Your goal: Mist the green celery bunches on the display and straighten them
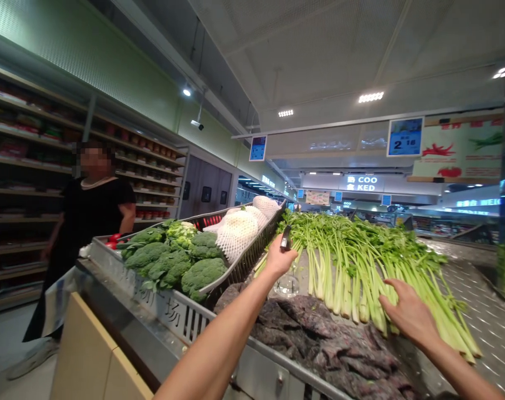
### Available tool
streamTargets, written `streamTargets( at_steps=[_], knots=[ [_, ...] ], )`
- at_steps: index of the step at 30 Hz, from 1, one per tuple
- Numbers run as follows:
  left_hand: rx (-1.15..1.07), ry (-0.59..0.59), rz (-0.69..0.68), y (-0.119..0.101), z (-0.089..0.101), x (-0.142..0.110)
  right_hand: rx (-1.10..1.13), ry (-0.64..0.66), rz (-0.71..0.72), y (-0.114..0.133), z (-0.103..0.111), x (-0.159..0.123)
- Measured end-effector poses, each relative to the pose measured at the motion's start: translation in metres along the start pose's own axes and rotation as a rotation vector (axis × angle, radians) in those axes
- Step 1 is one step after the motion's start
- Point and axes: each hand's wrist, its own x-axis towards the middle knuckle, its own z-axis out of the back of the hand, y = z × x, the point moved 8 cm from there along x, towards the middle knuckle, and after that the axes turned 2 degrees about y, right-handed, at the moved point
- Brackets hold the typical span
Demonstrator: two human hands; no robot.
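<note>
My left hand (280, 256) is wrapped round the neck of a clear spray bottle (287, 284), its black nozzle showing above my fingers. The bottle stands out over the left end of a row of celery (339, 261). My right hand (410, 312) is at the celery's right part, close to the stalk ends, with thumb and index finger apart and nothing visible between them. Whether its fingertips touch the stalks I cannot tell. Below both hands lies a dark, crumpled cloth (323, 339) along the front of the display.
To the left, a grey crate (194, 316) holds broccoli (169, 258) and pale produce in white foam nets (238, 228). A person (91, 222) in black is beside the stocked shelves (144, 178). Price signs (405, 138) hang above the celery. Metal plate (481, 311) borders it at right.
</note>
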Motion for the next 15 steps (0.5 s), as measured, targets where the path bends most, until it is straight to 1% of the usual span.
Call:
streamTargets(
  at_steps=[4,9,15],
  knots=[
    [0.041,0.019,0.041,0.012,-0.004,-0.005,0.003,0.011,-0.009,-0.001,-0.002,-0.001],
    [0.103,0.026,0.012,0.016,-0.011,-0.006,-0.023,0.037,-0.019,0.002,0.002,0.001],
    [0.092,0.029,0.012,0.022,-0.018,-0.006,-0.036,0.001,0.015,0.003,0.008,-0.002]
  ],
)
